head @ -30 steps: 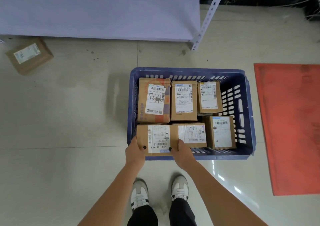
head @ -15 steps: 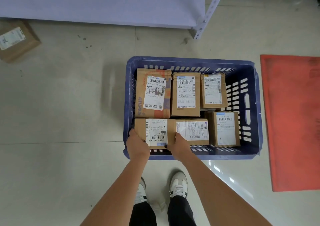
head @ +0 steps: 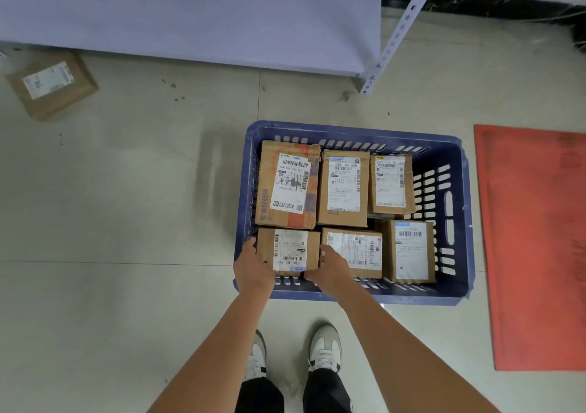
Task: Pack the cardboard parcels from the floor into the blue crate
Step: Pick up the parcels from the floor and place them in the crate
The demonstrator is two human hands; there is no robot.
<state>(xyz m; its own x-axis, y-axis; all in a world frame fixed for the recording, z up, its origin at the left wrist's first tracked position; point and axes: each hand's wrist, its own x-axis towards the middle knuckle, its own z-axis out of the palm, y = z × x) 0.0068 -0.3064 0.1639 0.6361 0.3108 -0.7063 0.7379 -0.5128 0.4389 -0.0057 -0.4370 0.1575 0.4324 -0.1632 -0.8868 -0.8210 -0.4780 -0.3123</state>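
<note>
The blue crate point(head: 453, 159) stands on the floor in front of my feet, holding several labelled cardboard parcels in two rows. Both hands grip the near-left parcel point(head: 290, 251) inside the crate: my left hand point(head: 253, 268) on its left side, my right hand point(head: 331, 268) on its right side. Next to it lie a flat parcel point(head: 356, 254) and a taller one point(head: 410, 251). The back row holds three upright parcels point(head: 344, 187). One more cardboard parcel point(head: 50, 84) lies on the floor at the far left, near the shelf.
A grey metal shelf point(head: 190, 16) with a perforated post point(head: 393, 41) runs along the back. A red mat point(head: 536, 247) lies right of the crate. My two shoes point(head: 323, 349) are just in front of the crate's near wall.
The near-left parcel has sunk lower into the crate between my hands, and it now sits level with its neighbours. The view shifted slightly.
</note>
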